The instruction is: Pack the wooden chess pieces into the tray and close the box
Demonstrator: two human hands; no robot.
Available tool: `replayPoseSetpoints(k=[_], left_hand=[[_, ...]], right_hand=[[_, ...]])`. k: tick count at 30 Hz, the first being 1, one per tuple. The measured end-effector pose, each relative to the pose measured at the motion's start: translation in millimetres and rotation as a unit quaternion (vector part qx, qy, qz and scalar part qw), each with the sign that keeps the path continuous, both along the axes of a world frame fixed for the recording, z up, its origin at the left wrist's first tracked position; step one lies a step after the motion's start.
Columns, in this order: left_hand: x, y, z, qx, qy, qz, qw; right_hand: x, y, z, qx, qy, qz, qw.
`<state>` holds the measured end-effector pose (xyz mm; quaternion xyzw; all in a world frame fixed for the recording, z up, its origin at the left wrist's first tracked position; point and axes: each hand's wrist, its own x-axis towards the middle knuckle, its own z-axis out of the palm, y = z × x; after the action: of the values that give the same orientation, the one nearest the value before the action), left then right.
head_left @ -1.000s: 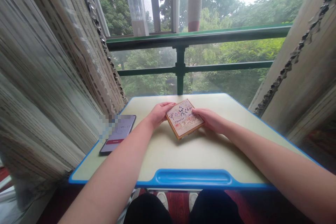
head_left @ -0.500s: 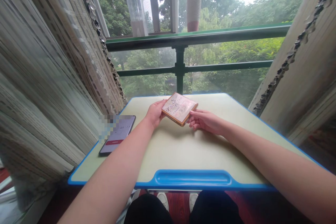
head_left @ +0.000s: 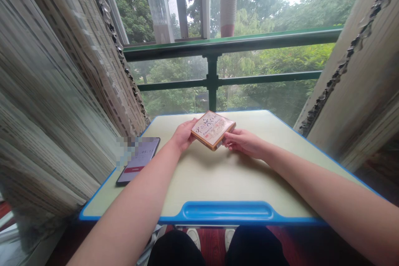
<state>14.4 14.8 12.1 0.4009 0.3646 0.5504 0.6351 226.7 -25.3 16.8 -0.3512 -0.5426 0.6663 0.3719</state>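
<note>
A flat square box with Chinese writing on its pale, patterned top and orange-brown sides is held up above the far half of the table. It sits tilted, one corner pointing toward me. My left hand grips its left corner, with part of the fingers hidden behind the box. At the right corner my right hand is closed on the edge, thumb near the top and the other fingers curled at the side and below.
The small cream table has a blue rim and a blue pen groove along its front edge. A phone showing a timer lies on the left side. Curtains hang on both sides, and a green railing runs behind the table.
The box has tilted slightly, so its top lettering shows more sharply. My right hand has closed in a little more on the right corner. My left hand keeps its hold.
</note>
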Motion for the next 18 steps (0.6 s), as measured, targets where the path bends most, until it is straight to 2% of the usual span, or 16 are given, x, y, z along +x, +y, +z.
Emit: replayPoseSetpoints(k=[7, 18], left_hand=[[-0.1, -2.6, 2.5, -0.005, 0.013, -0.017, 1.0], [-0.3, -3.1, 2.7, -0.004, 0.006, -0.021, 1.0]], right_hand=[[1.3, -0.9, 0.5, 0.031, -0.032, 0.008, 0.999], [1.9, -0.9, -0.6, 0.05, -0.007, 0.039, 0.998]])
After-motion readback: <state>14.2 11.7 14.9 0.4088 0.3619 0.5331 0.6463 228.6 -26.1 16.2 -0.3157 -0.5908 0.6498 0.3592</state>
